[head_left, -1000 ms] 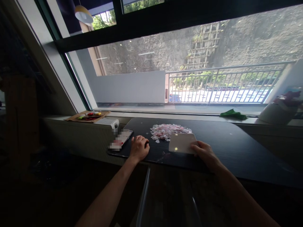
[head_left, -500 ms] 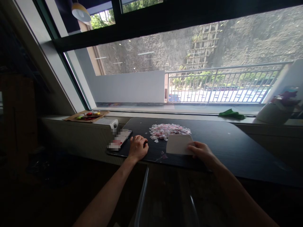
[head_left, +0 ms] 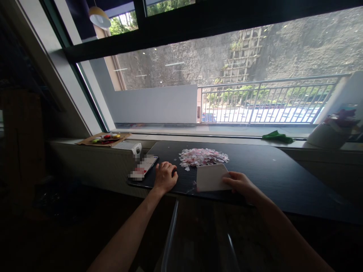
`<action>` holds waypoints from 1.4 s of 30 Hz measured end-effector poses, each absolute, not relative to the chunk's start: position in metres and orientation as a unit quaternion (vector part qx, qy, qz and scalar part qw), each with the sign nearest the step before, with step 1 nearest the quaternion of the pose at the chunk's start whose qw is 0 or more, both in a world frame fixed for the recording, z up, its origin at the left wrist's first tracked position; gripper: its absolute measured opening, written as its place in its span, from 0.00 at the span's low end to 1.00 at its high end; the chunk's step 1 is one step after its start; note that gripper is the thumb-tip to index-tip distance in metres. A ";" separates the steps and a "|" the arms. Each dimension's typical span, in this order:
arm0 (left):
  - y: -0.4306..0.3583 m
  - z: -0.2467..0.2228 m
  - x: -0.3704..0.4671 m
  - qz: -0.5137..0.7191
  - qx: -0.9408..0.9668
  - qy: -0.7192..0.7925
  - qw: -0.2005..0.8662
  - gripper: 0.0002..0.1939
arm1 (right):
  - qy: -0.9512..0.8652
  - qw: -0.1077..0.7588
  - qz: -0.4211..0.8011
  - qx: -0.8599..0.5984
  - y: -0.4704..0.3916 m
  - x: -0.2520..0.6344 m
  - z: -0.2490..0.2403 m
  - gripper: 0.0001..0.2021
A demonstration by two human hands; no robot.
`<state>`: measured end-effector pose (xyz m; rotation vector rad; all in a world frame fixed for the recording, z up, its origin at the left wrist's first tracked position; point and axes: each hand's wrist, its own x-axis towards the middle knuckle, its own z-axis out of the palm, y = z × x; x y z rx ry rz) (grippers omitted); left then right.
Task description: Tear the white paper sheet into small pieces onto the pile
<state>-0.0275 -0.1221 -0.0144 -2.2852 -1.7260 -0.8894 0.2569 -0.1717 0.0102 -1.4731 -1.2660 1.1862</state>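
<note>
My right hand grips a pale, roughly square card by its right edge, thumb on top. The card is just in front of a heap of small pink and white paper scraps on the dark table. Whether it touches the tabletop I cannot tell. My left hand rests on the table near its front edge, fingers loosely bent, thumb apart from them, with nothing visible in it. Left of that hand lies a phone, partly pixelated. A few stray scraps lie around the heap.
Behind the table runs a window sill with a green cloth and a pale sack-like object at right. At left are a white slotted device and a brown sheet bearing colourful items. A metal bar is below the table edge.
My right hand has drawn the card slightly toward me and to the left, tilting it a little. The left hand, phone and heap look the same.
</note>
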 end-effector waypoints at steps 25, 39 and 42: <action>-0.123 -0.013 -0.026 -0.284 -0.760 -0.581 0.071 0.13 | -0.488 0.435 0.465 -0.597 -0.166 0.243 0.013 0.05; -0.120 -0.018 -0.028 -0.295 -0.757 -0.576 0.085 0.12 | -0.513 0.386 0.533 -0.551 -0.174 0.251 0.019 0.16; -0.120 -0.018 -0.027 -0.294 -0.757 -0.578 0.080 0.12 | -0.522 0.397 0.522 -0.545 -0.175 0.251 0.015 0.18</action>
